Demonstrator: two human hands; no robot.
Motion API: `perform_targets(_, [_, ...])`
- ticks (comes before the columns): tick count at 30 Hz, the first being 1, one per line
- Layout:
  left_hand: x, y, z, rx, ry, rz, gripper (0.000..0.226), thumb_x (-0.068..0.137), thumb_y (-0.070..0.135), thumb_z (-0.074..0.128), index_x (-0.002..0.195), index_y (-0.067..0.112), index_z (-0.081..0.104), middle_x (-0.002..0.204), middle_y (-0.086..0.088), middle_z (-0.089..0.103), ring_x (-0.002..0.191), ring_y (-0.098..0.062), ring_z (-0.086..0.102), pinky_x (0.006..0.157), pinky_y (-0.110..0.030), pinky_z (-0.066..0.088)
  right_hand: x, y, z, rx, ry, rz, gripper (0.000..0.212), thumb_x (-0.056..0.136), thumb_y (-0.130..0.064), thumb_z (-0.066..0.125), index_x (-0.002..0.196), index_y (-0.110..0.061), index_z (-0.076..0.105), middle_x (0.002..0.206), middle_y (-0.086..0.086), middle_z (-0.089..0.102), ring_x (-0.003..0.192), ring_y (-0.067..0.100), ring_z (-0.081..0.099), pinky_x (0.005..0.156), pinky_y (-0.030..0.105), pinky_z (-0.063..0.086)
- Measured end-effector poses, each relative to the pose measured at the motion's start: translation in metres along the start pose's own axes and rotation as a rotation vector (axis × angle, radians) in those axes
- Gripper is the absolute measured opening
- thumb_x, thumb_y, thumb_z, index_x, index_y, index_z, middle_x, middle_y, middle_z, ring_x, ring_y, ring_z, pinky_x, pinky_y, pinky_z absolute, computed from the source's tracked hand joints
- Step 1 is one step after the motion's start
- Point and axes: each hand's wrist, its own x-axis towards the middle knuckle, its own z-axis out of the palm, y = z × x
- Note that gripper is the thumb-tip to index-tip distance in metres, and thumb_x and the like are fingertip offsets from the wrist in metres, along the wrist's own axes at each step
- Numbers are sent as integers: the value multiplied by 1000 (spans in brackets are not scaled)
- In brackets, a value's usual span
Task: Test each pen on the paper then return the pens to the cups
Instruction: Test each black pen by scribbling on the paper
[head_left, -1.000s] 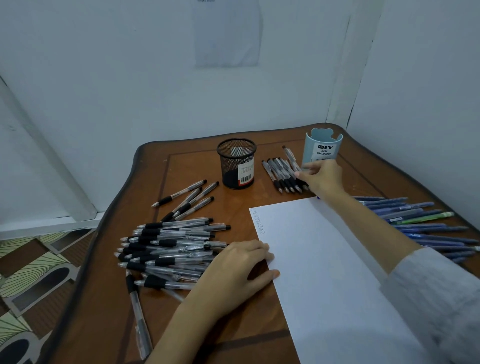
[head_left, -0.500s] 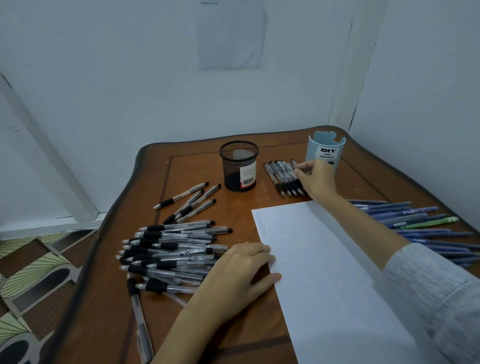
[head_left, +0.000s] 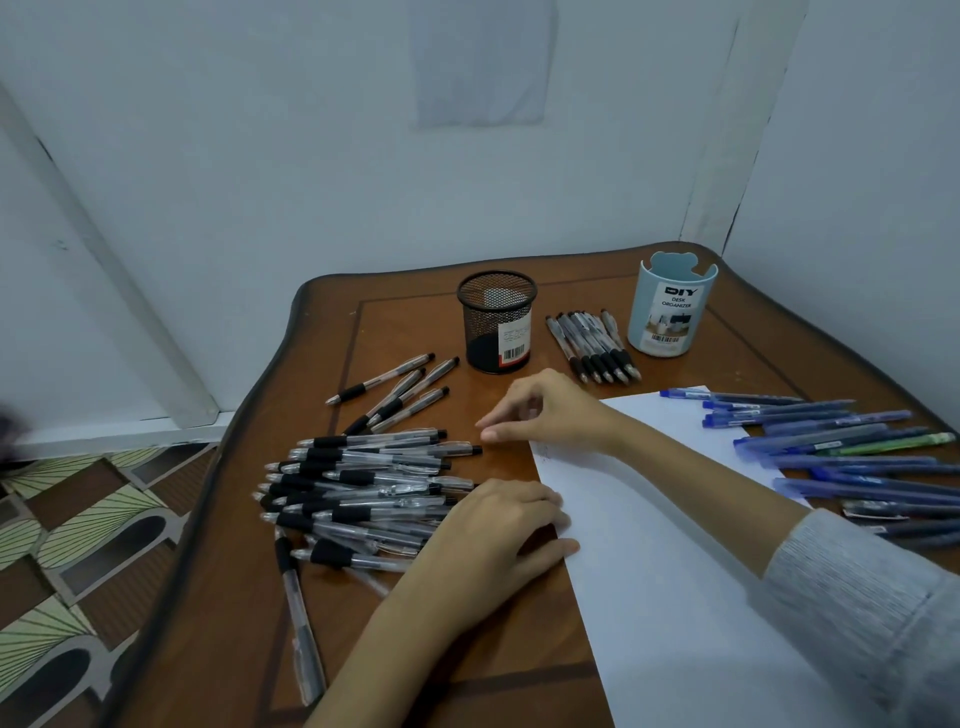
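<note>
A white sheet of paper (head_left: 670, 561) lies on the wooden table (head_left: 332, 623). A big pile of black pens (head_left: 363, 488) lies left of it. My left hand (head_left: 493, 535) rests on the pile's right edge and the paper's left edge, fingers relaxed. My right hand (head_left: 545, 410) hovers past the paper's top left corner, its fingertips by the end of a black pen in the pile, holding nothing. A black mesh cup (head_left: 497, 320) and a light blue cup (head_left: 671, 310) stand at the back, with a row of black pens (head_left: 592, 345) between them.
Several blue pens and one green pen (head_left: 841, 452) lie on the right, partly over the paper. A few black pens (head_left: 400, 395) lie apart, left of the mesh cup. Walls close in behind and to the right. Patterned floor shows beyond the table's left edge.
My right hand has left the row of pens by the blue cup and moved left and nearer, over to the pile of black pens. The left hand has stayed put.
</note>
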Motion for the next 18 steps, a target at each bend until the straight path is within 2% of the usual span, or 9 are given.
perform_targets(3, [1,0,-1,-4,-3,-4,40,93,48,47,113,18,66,123,7,62,113,-3,52,95,-9,25,4,-3,8,-31,-58,-43,24,78,-33,76,100,-26,76,91,-15,67,87,-5,54,67,9,41])
perform_targets(5, [1,0,-1,-15,5,2,38,93,46,51,115,18,66,124,7,61,113,-3,52,93,-5,22,6,-3,11,-59,-45,-64,22,79,-28,76,100,-23,76,88,-16,63,85,-9,52,66,6,40])
perform_targets(9, [1,0,0,-19,10,4,39,92,46,52,116,18,66,123,6,62,115,-2,51,90,1,18,6,0,9,15,6,-26,18,80,-29,75,97,-23,77,90,-11,66,87,6,58,68,16,46])
perform_targets(14, [0,0,1,-6,1,11,42,91,48,53,116,17,66,123,6,63,116,-1,50,90,1,18,-8,4,-12,396,163,26,10,86,-22,69,93,-17,74,97,2,71,94,14,64,82,25,53])
perform_targets(18, [-2,-1,1,4,6,24,39,91,45,55,115,17,67,121,6,63,116,-1,47,90,1,18,-18,2,-29,922,290,69,13,99,-17,48,97,-7,56,98,15,70,93,25,68,85,34,57])
